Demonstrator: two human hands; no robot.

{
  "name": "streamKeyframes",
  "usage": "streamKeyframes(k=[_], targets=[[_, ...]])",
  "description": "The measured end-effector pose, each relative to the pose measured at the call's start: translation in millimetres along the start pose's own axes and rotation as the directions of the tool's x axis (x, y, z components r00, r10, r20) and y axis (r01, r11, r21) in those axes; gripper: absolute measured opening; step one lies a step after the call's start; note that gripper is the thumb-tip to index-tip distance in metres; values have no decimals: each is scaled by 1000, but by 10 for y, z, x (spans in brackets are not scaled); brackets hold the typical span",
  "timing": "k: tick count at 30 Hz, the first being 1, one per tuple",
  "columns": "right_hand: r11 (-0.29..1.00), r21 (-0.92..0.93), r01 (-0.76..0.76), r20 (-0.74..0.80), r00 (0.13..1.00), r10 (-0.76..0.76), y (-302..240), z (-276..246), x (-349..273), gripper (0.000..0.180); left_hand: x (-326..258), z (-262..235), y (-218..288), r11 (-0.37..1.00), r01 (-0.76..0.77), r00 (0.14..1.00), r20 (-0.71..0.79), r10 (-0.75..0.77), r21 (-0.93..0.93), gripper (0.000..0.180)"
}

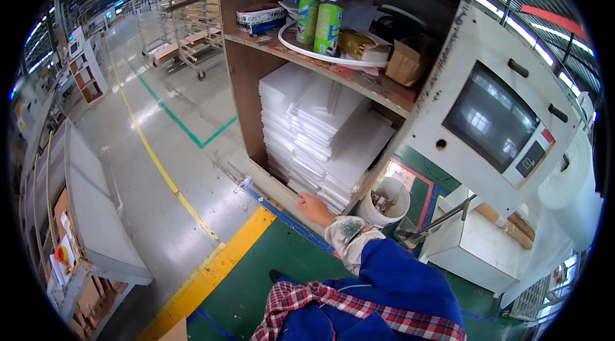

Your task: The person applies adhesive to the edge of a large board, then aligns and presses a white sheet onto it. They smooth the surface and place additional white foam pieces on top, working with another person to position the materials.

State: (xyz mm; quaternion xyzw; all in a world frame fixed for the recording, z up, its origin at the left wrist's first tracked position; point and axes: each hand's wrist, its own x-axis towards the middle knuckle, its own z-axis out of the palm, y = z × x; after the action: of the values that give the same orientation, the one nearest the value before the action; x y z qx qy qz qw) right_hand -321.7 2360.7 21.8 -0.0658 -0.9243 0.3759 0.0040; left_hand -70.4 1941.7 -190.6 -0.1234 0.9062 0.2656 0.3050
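Note:
My right hand (pixel 314 209) reaches in from the lower right, at the low front board of a brown wooden cabinet (pixel 242 107). Its fingers are partly stretched and apart, and nothing shows in them. Just beyond it, a tall stack of thin white sheets (pixel 301 126), foam-like in look, fills the lower compartment. The stack's edges are uneven, and some sheets lie askew. Whether the fingertips touch the front board or the lowest sheets I cannot tell. A pale patterned cuff and a blue sleeve (pixel 403 270) cover the arm. My left hand is out of view.
Two green spray cans (pixel 328 26), a small box (pixel 261 18) and a paper bag (pixel 408 60) crowd the upper shelf. Right of my hand stands a white bucket (pixel 384 203) with scraps. A panel with a dark screen (pixel 492 115) juts out at right; a grey-topped bench (pixel 96 213) stands left.

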Motion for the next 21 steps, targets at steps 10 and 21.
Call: streamKeyframes(k=[10,21], targets=[[978,-1,-211,-336,921,198,338,-818,1616,52,1131,-589,-302,994,105,993,59,-106,17,40],[883,-306,-356,-724,689,27,643,-1287,3627,59,1419,-242,-247,962,254,967,42,-251,-102,35]])
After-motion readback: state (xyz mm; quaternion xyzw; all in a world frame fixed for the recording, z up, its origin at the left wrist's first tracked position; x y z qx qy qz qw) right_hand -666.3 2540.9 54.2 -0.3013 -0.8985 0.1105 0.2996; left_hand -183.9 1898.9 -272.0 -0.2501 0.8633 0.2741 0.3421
